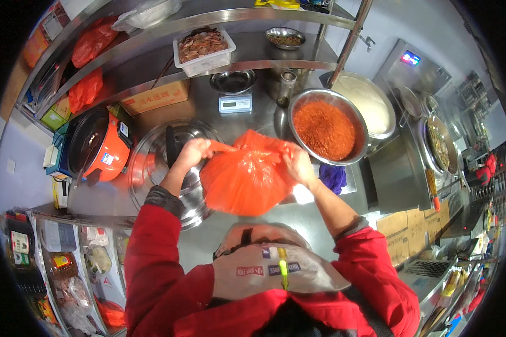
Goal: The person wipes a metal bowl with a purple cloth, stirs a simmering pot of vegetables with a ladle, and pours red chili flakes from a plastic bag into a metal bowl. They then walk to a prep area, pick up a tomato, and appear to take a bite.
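Note:
A full red plastic bag (251, 181) hangs or rests in front of me over the steel table; I cannot tell which. My left hand (195, 152) grips one twisted end of its top, stretched to the left. On the opposite side my right hand (297, 164) holds the other gathered end. What fills the bag is hidden by the plastic. Just beyond my right hand stands a steel bowl (364, 148) of red, crumbly seasoning or paste (324, 130). Under my left forearm lie large round steel lids (141, 168), partly covered by my arm and the bag.
An orange electric pot (114, 147) stands at left. A digital scale (235, 104) with a black bowl (232, 81) is behind the bag, below a steel shelf (253, 65). A large pot of pale liquid (367, 105) stands at right, beside a purple cloth (333, 179) and a wok (440, 143).

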A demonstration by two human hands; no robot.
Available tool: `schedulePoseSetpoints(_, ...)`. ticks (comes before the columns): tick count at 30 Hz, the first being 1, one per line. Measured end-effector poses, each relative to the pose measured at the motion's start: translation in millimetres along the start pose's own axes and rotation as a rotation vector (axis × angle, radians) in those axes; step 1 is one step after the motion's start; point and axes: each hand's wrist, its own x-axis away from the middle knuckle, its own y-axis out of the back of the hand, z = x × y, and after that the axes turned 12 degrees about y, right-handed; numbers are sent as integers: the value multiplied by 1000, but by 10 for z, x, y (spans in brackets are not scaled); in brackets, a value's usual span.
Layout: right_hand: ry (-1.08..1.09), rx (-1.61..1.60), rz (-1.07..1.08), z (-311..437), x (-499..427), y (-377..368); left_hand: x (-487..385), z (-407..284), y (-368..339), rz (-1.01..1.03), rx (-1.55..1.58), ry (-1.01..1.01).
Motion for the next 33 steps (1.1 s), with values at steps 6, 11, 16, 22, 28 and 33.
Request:
schedulePoseSetpoints(6, -649, -1179, -284, 302, -732, -131, -474, -468, -589, 38, 1472, 71)
schedulePoseSetpoints(11, -728, -1095, -342, 131, -565, -244, -795, 15, -494, -77, 1432, 314)
schedulePoseSetpoints(16, -895, -896, -246, -168, -100, -265, -707, 426, -454, -119, 1345, 357)
schedulePoseSetpoints(22, -39, -346, -161, 36, -536, -189, -126, -399, -660, 271, 856, -143)
schedulePoseSetpoints(28, -255, -551, 129, 435, -774, -35, 84, -688, -1147, 360, 539, -202)
schedulePoseSetpoints(33, -70, -515, 254, 414, -406, -166, -31, -677, -1113, 423, 660, -302)
